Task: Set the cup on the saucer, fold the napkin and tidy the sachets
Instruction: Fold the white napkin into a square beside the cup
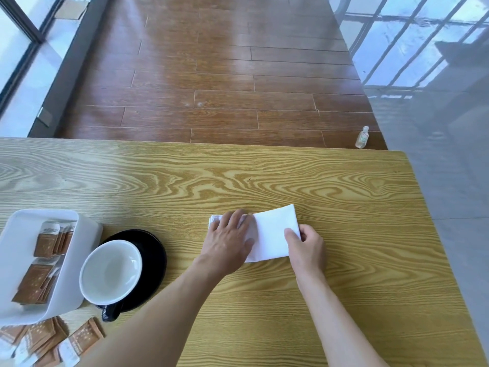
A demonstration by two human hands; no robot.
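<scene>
Napkin [272, 231] lies mid-table, right of centre on the wooden table [344, 186], part-folded. Its right flap is lifted off the surface and curling over toward the left.

Risks from here, as judged:
- The flap could land skewed, edges not meeting, if the left hand [229, 239] lets the lower layer creep while the right hand [308, 243] carries the flap across. Thin paper on smooth wood slides easily.
- A pinch at one corner only may let the far corner droop and crease out of line.
- The near left forearm passes close by the cup [111, 271]; a careless pull-back could knock it on the saucer [156, 250].
- Loose sachets [53, 340] at the near left edge are partly out of frame, and a sweep of the arm might push some off.

Fingers:
- Left hand: spread flat, palm down, pressing the left part of the napkin to the table. Nothing gripped.
- Right hand: thumb and fingers closed in a pinch on the near right corner of the raised flap; other fingers curled in.

Task items: white cup sits on the black saucer, left of the napkin. White tray [84, 234] at far left holds upright rows of sachets; the loose ones lie on the table just near of it, not yet tidied.
</scene>
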